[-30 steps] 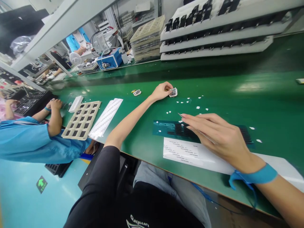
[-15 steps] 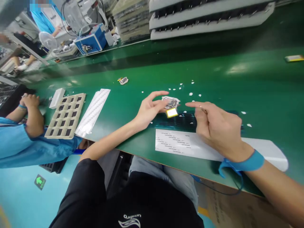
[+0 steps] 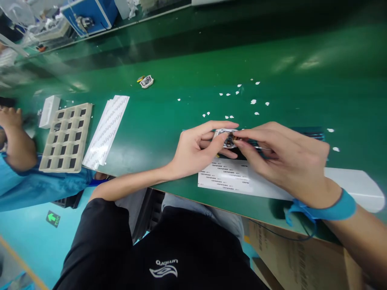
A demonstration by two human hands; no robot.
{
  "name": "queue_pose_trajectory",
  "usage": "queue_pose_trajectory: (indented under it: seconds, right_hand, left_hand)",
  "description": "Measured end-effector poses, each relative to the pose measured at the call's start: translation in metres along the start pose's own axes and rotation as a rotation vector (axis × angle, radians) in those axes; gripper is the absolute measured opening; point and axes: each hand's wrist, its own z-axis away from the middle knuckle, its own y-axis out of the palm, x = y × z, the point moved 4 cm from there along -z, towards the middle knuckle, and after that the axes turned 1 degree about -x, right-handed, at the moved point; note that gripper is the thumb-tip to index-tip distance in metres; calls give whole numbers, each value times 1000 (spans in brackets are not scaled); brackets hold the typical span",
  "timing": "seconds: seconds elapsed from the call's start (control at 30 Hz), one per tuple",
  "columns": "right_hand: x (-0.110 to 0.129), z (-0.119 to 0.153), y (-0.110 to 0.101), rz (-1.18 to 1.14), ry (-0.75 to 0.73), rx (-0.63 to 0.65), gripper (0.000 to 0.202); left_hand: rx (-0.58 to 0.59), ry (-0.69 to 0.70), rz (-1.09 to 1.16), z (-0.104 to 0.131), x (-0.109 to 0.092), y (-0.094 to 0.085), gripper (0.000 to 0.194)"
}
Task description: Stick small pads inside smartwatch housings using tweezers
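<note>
Your left hand (image 3: 193,152) has just brought the small white-rimmed housing with dark electronic parts inside (image 3: 229,139) in from farther out on the green bench top (image 3: 169,121), and your right hand (image 3: 292,159) has closed in on it. Half a second ago your right index finger was only pointing toward it; now both hands meet there, which suggests that close work on its inside is in hand.

The housing sits between your hands, above the near part of the bench, just beyond the white sheet with rows of dark print (image 3: 222,174). Your left thumb and fingers pinch it, thumb across the open face, index finger along the far rim. Your right thumb and index fingertips press together at its right end; you cannot tell from here what lies between them. A slim metal tool (image 3: 262,148) is tucked in that same hand.

The open side faces up toward you. The long axis seems to run left to right, roughly along the bench's front edge, though your fingers cover both ends.
</note>
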Motion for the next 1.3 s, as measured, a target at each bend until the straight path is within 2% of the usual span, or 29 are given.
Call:
queue_pose_trajectory:
  seconds: [0.07,0.27,0.4,0.57,0.7,0.77,0.87,0.97,1.1,1.3]
  right_hand:
    - [0,-1,-1,-22,-17,44,25]
    - [-1,2,-5,-17,-57,42,37]
    - [-1,5,-5,-1,-80,61,33]
    - [-2,6,-1,46,-74,109,27]
    - [3,5,-1,112,-103,59,22]
    - [6,5,-1,114,-104,63,19]
    - [7,5,0,71,-65,105,18]
    - [8,5,-1,44,-67,87,23]
    - [8,5,-2,26,-91,58,30]
    - [10,6,-2,-26,-15,96,22]
  left_hand:
    - [-40,15,-7,1,1,0,16]
    - [-65,27,-30,-3,0,-6,11]
    - [-82,21,-89,-8,2,-12,8]
    - [-59,6,-94,-8,5,-10,8]
    - [-82,11,-62,-8,5,-9,4]
    - [-84,21,-38,-8,5,-8,12]
    - [-72,2,-30,-8,4,-8,21]
    - [-48,-8,-30,-7,2,-8,18]
    - [-8,44,2,-8,-2,-9,13]
    - [52,104,-23,-10,1,-12,19]
